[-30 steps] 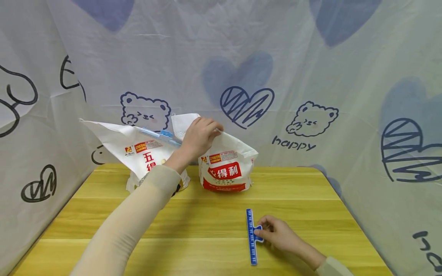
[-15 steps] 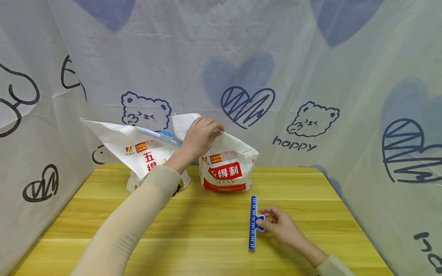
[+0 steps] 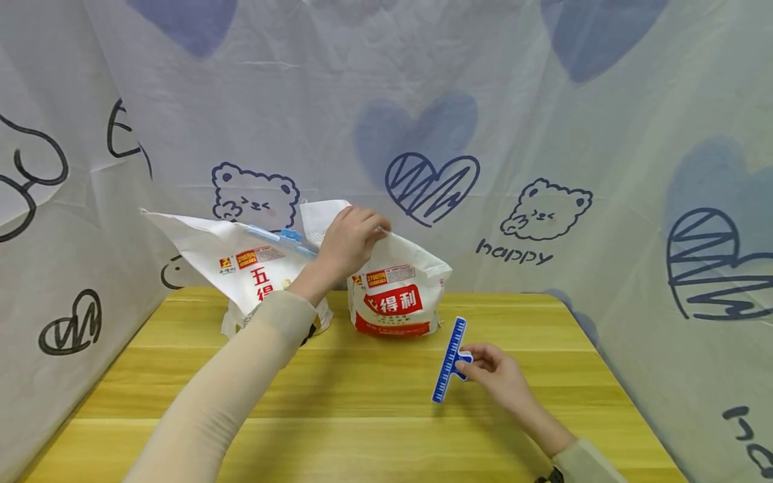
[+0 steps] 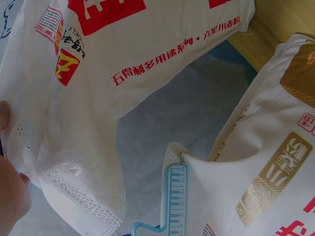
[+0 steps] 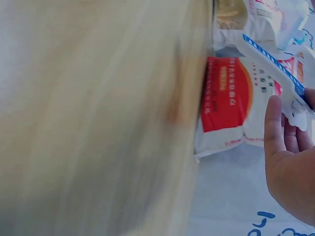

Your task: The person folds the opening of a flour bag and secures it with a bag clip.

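Observation:
My left hand [image 3: 350, 241] grips the gathered top of a white flour bag [image 3: 395, 302] with red print, standing toward the back of the table; in the left wrist view only parts of the fingers [image 4: 12, 196] show at the edge. My right hand [image 3: 498, 372] pinches the handle of a dark blue ruler-shaped bag clip [image 3: 449, 362], which slants in front of the bag. The right wrist view has the same clip [image 5: 275, 66] between thumb and fingers, overlapping the bag [image 5: 226, 98]. A second flour bag [image 3: 241, 265] stands at left, partly behind my left arm.
A light blue clip [image 3: 280, 236] sits across the top of the left bag. The wooden table [image 3: 513, 322] runs to a printed curtain [image 3: 519, 100] behind and at both sides. My left sleeve [image 3: 223, 396] crosses the table's left half.
My right hand has carried the dark blue clip up and away from me, toward the right bag, and the clip has tilted from upright to slanting. The left hand keeps its grip in place.

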The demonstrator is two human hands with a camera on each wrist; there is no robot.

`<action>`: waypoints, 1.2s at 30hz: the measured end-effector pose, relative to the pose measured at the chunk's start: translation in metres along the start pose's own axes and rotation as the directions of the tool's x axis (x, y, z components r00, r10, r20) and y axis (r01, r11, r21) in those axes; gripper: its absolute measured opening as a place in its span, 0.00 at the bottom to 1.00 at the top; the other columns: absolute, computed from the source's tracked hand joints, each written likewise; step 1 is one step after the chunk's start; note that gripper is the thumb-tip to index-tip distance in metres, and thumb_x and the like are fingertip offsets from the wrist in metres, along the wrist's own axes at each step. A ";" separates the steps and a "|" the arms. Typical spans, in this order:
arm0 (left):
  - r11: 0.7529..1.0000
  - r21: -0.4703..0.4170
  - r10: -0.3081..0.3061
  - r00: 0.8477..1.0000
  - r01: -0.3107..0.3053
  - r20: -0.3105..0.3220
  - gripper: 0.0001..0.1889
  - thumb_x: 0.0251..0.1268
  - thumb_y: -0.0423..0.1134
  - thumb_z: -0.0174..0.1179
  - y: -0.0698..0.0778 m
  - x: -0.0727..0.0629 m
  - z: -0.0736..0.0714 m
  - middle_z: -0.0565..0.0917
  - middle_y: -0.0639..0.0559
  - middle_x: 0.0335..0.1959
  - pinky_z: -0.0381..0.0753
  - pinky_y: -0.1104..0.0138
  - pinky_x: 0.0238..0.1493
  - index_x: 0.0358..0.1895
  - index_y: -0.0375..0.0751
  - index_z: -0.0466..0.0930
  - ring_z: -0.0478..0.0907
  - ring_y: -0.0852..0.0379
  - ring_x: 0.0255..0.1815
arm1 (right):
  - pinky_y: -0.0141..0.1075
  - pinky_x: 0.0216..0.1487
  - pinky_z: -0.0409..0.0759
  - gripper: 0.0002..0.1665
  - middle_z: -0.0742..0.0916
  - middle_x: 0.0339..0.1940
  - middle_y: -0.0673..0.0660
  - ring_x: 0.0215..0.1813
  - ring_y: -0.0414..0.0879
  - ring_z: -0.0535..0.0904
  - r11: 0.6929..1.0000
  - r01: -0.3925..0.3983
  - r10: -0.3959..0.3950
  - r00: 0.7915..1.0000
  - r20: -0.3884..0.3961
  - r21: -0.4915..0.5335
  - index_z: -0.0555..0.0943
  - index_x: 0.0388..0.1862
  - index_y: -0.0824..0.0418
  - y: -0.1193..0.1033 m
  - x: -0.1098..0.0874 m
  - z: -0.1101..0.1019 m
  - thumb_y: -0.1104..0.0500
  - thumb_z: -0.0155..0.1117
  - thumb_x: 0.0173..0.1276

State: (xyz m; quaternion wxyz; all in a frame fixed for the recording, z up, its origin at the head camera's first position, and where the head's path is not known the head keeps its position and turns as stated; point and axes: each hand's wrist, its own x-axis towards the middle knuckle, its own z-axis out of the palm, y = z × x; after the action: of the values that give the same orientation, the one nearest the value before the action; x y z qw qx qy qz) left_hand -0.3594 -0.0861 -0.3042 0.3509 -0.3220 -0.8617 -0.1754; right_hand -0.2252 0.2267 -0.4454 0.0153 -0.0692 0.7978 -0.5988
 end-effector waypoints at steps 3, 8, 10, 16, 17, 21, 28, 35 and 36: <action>1.000 0.002 0.001 1.000 -0.001 -0.002 0.05 0.72 0.33 0.66 -0.001 -0.001 0.000 0.88 0.50 0.45 0.76 0.59 0.64 0.47 0.42 0.86 0.82 0.50 0.50 | 0.38 0.47 0.89 0.21 0.86 0.43 0.61 0.40 0.43 0.84 1.000 0.020 -0.019 0.999 -0.036 0.019 0.81 0.58 0.70 -0.004 0.003 -0.002 0.62 0.72 0.71; 1.000 -0.001 -0.003 1.000 0.003 -0.003 0.05 0.72 0.33 0.66 0.000 -0.002 -0.001 0.88 0.50 0.45 0.76 0.58 0.64 0.47 0.43 0.86 0.83 0.50 0.50 | 0.33 0.44 0.88 0.20 0.87 0.41 0.59 0.39 0.43 0.85 0.999 0.050 -0.048 0.995 -0.090 0.020 0.81 0.58 0.70 -0.011 0.008 -0.004 0.62 0.71 0.72; 1.000 0.000 -0.003 1.000 0.003 -0.003 0.05 0.72 0.33 0.66 0.000 -0.002 -0.001 0.88 0.50 0.45 0.76 0.58 0.64 0.47 0.42 0.86 0.83 0.50 0.50 | 0.31 0.44 0.88 0.20 0.87 0.41 0.58 0.39 0.42 0.85 0.998 0.056 -0.053 0.993 -0.109 0.026 0.81 0.58 0.70 -0.014 0.010 -0.004 0.62 0.71 0.72; 1.000 -0.004 0.003 1.000 -0.003 -0.008 0.05 0.72 0.33 0.66 0.001 -0.003 -0.001 0.88 0.50 0.44 0.76 0.58 0.64 0.47 0.42 0.86 0.83 0.49 0.49 | 0.29 0.43 0.87 0.19 0.87 0.40 0.57 0.39 0.40 0.84 0.997 0.078 -0.072 0.983 -0.171 0.025 0.81 0.58 0.70 -0.021 0.017 -0.007 0.64 0.69 0.72; 1.000 -0.003 0.003 1.000 -0.003 -0.009 0.05 0.72 0.33 0.66 0.001 -0.003 0.000 0.88 0.50 0.44 0.76 0.57 0.64 0.47 0.42 0.86 0.83 0.49 0.49 | 0.29 0.43 0.86 0.19 0.88 0.40 0.57 0.39 0.40 0.84 0.996 0.083 -0.078 0.981 -0.180 0.020 0.81 0.58 0.70 -0.021 0.018 -0.007 0.64 0.69 0.72; 1.000 -0.003 0.003 1.000 -0.003 -0.008 0.05 0.72 0.33 0.65 0.001 -0.003 0.000 0.88 0.50 0.44 0.76 0.57 0.64 0.46 0.42 0.86 0.83 0.49 0.49 | 0.28 0.45 0.85 0.18 0.88 0.42 0.57 0.40 0.38 0.83 0.996 0.094 -0.091 0.972 -0.215 0.003 0.81 0.58 0.69 -0.025 0.021 -0.011 0.64 0.69 0.72; 1.000 -0.005 0.015 1.000 -0.015 -0.014 0.05 0.72 0.33 0.66 0.001 -0.002 -0.001 0.88 0.50 0.44 0.76 0.58 0.65 0.46 0.42 0.86 0.83 0.49 0.48 | 0.26 0.45 0.85 0.19 0.87 0.42 0.52 0.41 0.37 0.83 0.991 0.129 -0.117 0.961 -0.251 0.032 0.80 0.60 0.69 -0.033 0.028 -0.018 0.64 0.68 0.72; 1.000 0.001 0.009 1.000 -0.009 -0.011 0.05 0.72 0.33 0.66 0.002 -0.002 -0.002 0.88 0.50 0.44 0.76 0.58 0.64 0.46 0.42 0.86 0.83 0.50 0.49 | 0.25 0.48 0.84 0.20 0.86 0.45 0.53 0.44 0.37 0.83 0.990 0.143 -0.134 0.952 -0.277 0.011 0.80 0.60 0.68 -0.045 0.037 -0.019 0.63 0.68 0.73; 1.000 0.002 0.008 1.000 -0.008 -0.011 0.05 0.71 0.33 0.66 0.002 -0.002 -0.002 0.88 0.50 0.44 0.76 0.58 0.64 0.46 0.42 0.86 0.83 0.49 0.49 | 0.24 0.48 0.83 0.20 0.86 0.45 0.53 0.44 0.37 0.82 0.988 0.152 -0.145 0.948 -0.283 0.001 0.81 0.60 0.68 -0.046 0.039 -0.019 0.63 0.69 0.72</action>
State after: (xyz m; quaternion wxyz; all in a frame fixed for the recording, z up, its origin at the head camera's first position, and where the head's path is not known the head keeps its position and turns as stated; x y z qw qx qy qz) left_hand -0.3561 -0.0867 -0.3047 0.3569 -0.3242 -0.8585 -0.1748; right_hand -0.2616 0.2275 -0.3935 -0.1429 -0.0426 0.7775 -0.6110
